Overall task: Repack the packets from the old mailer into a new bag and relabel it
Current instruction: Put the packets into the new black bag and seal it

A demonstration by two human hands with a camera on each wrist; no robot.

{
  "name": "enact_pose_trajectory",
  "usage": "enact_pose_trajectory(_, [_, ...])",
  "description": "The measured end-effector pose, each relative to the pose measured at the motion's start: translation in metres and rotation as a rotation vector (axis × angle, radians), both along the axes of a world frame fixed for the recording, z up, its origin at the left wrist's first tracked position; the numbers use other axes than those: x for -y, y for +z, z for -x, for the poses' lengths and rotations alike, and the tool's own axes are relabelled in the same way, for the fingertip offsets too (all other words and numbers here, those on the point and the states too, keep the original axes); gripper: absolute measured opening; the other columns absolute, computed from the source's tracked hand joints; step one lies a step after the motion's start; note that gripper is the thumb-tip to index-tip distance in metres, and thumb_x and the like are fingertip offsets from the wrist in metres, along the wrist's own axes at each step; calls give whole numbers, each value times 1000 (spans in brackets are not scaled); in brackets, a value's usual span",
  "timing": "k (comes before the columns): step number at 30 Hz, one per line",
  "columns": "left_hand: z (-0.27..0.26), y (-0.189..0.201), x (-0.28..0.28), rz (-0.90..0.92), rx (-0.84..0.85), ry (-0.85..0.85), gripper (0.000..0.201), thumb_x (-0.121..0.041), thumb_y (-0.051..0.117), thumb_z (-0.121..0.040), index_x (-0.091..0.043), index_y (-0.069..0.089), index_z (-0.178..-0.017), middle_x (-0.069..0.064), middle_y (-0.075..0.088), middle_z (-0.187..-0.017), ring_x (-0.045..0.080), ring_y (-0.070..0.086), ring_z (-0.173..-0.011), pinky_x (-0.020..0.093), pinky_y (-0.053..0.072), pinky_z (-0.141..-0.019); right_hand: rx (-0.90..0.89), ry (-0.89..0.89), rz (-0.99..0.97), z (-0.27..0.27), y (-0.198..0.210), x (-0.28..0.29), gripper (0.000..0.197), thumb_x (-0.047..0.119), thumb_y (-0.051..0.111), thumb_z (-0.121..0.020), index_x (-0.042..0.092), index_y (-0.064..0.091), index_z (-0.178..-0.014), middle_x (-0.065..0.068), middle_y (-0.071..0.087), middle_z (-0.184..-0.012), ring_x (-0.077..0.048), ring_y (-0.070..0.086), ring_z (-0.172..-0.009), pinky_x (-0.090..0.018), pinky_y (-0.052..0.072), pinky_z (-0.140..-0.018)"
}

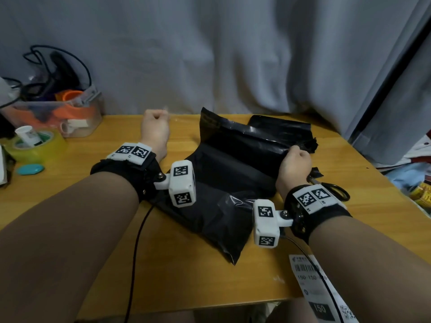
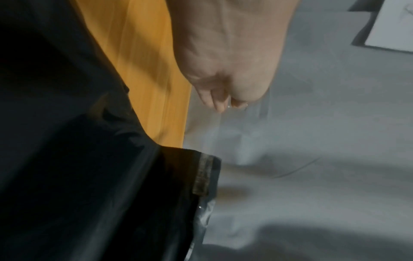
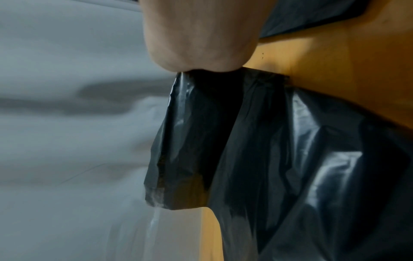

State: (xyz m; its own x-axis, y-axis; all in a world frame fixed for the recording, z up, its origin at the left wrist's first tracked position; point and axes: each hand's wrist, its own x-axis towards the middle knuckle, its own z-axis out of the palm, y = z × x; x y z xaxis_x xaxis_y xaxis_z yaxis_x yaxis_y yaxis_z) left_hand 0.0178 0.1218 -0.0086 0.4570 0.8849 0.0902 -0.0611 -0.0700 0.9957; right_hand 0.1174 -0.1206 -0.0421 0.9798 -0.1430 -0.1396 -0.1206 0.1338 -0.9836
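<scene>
While the right hand (image 1: 294, 167) grips the shiny black plastic bag's (image 1: 233, 183) edge, the left hand (image 1: 155, 129) pinches a thin clear strip (image 2: 218, 127). Black scissors (image 1: 335, 191) lie just beside the right wrist on the yellow wooden desk (image 1: 81, 183).

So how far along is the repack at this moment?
Done: the black bag looks filled and lies on the table; a torn black mailer lies behind it. In hand: the right hand grips the bag's flap while the left hand pinches a clear strip, apparently the seal's liner. Left: pressing the flap shut and sticking on the shipping label, loose at the near edge.
</scene>
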Motion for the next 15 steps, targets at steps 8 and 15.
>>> enact_pose_trajectory(8, [7, -8, -25, -810, -750, -173, 19, -13, 40, -98, -1, 53, -103, 19, 58, -102, 35, 55, -95, 39, 41, -79, 17, -48, 63, -5, -3, -11, 15, 21, 40, -89, 15, 50, -80, 3, 47, -70, -13, 45, -63, -29, 38, -63])
enact_pose_trajectory(15, [27, -4, -60, -344, -557, 75, 26, -3, 34, -97, 12, 51, -110, 21, 69, -91, 16, 70, -66, 33, 53, -63, 34, -53, 50, -8, -1, -11, 15, 20, 39, -92, 12, 51, -92, 3, 46, -71, -11, 44, -63, -26, 36, -56])
